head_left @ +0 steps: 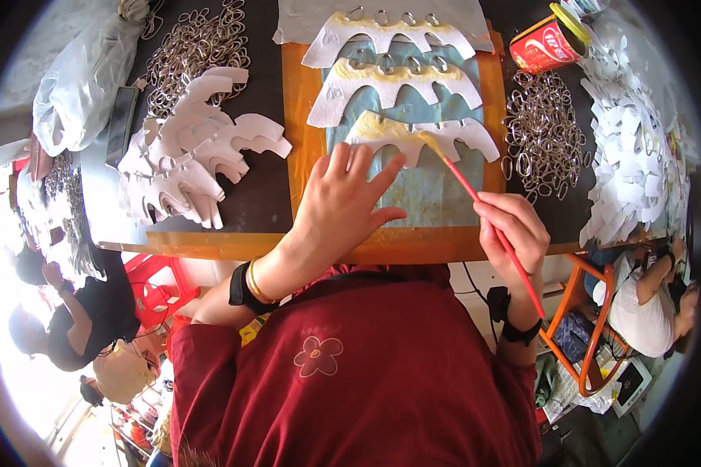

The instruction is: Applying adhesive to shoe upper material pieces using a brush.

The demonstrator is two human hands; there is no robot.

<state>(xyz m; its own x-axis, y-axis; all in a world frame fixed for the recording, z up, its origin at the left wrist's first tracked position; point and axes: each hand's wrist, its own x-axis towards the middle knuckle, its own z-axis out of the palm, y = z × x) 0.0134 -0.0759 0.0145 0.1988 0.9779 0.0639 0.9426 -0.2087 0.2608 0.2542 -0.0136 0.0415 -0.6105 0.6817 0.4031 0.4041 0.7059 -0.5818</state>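
Note:
My right hand [514,229] grips the red handle of a thin paintbrush [475,193]. Its bristles touch the nearest white scalloped piece [475,140], whose upper left edge carries a wet, yellowish coating. Along the lower left edge of that piece rest the fingertips of my left hand [339,194], spread and holding nothing. Beyond it lies a second scalloped piece [333,100], coated along the top, with several metal rings set on its upper edge. A third piece [327,50] with rings lies farthest away. All three are on a blue-green sheet [413,194].
Stacked white pieces [191,171] lie at left, before a heap of metal rings [199,50]. At right are more rings [545,136], a red tub [545,47] and white scraps [631,163]. A plastic bag [89,86] sits far left. Other people sit at both sides.

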